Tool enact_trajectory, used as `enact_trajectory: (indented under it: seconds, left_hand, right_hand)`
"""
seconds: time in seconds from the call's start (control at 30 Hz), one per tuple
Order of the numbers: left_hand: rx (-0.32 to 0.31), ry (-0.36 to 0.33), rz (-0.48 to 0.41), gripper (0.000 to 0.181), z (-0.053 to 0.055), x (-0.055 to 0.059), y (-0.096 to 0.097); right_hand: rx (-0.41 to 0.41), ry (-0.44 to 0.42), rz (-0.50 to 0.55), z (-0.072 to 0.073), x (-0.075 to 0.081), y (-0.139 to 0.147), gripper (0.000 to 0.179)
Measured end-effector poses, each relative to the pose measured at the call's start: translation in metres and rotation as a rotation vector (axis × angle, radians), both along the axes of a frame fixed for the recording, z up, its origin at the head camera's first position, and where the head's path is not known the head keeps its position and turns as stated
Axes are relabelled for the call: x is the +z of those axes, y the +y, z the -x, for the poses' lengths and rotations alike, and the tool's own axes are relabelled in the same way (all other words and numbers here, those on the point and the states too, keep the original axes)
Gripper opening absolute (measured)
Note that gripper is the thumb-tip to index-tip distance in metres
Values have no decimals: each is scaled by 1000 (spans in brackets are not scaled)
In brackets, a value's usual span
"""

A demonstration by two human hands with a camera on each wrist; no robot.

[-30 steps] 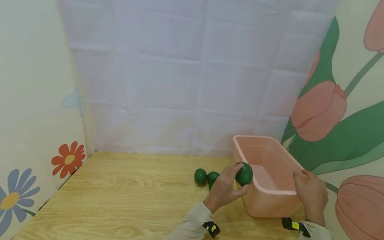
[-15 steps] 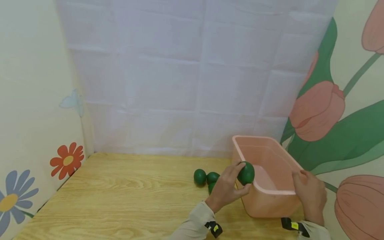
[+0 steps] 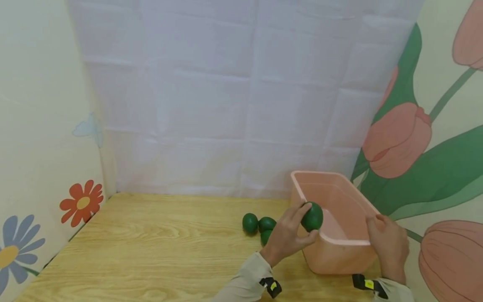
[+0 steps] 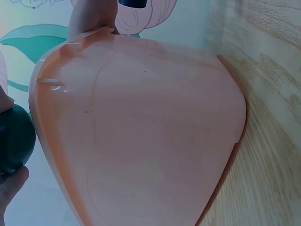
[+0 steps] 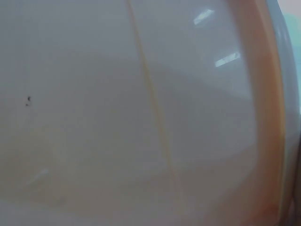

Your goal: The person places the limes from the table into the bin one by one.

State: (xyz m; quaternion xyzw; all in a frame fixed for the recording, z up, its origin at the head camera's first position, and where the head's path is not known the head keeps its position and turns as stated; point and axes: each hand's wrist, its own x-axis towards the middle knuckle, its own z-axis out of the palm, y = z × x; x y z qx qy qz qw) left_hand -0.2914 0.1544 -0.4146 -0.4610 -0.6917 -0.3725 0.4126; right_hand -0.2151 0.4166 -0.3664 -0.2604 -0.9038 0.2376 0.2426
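Between the thumb and fingers of my left hand (image 3: 287, 236) is a dark green avocado (image 3: 312, 217), held at the near left rim of a pink plastic bin (image 3: 341, 256). The left wrist view shows the same avocado (image 4: 17, 139) close against the bin's rim, above the table. My right hand (image 3: 390, 245) grips the rim at the bin's near right corner, thumb on the inner side. No fruit shows on the visible part of the bin's floor. In the right wrist view only the bin's outer wall (image 5: 103, 117) appears, close up.
Left of the bin several more avocados (image 3: 250, 224) lie grouped on the wood-grain table (image 3: 158, 247), partly hidden by my left hand. A white cloth (image 3: 196, 105) hangs behind. A wall panel with printed tulips (image 3: 400, 142) stands right beside the bin.
My left hand has shifted slightly right with the avocado, closer over the bin's rim. The right hand keeps its grip, and the view has drifted a little.
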Motion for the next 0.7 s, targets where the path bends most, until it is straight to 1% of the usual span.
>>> enact_trajectory:
  seconds: [0.2,0.4,0.7]
  left_hand:
    - [-10,-3,-4,73,0,2,3]
    - [-23,-15,-5,71,0,4,6]
    - [-8,-4,-3,72,0,5,16]
  right_hand:
    - [-6,-1,-7,0,0,-1,65]
    - [-4,19,-17,-1,-1,-2,63]
    - [-3,8,0,-1,1,-4,64]
